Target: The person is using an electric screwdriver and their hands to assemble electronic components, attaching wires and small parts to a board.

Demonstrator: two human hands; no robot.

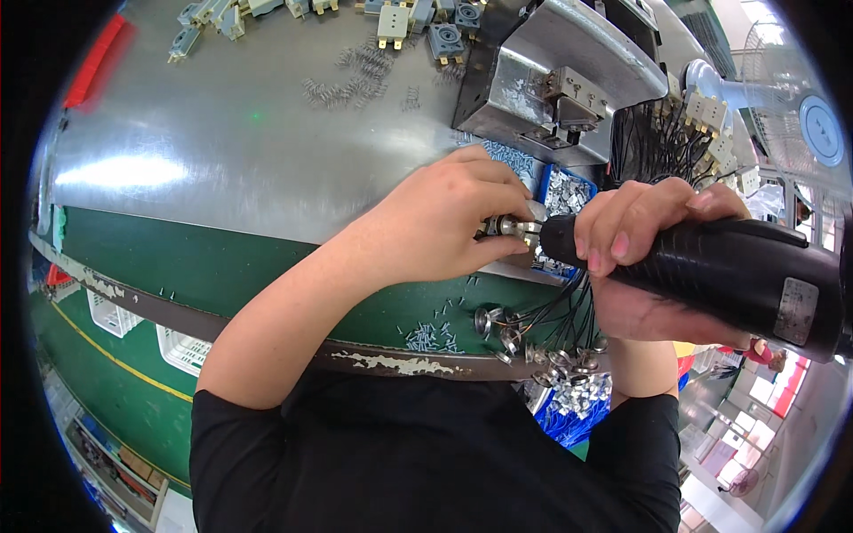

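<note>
My right hand is wrapped round a black electric screwdriver, held nearly level with its nose pointing left. Between the thumb and fingers of my left hand is a small metal part, pinched right at the screwdriver's tip. My fingers hide much of it, so its exact kind does not show. Just behind the tip stands a blue bin of small metal pieces. Below my hands, black wires run to several round metal lamp-holder-like parts.
A bent metal fixture stands at the back right. Loose screws lie in a pile on the green front strip and in another beside the fixture. Springs and grey-white switch-like blocks are spread at the back. A fan stands far right.
</note>
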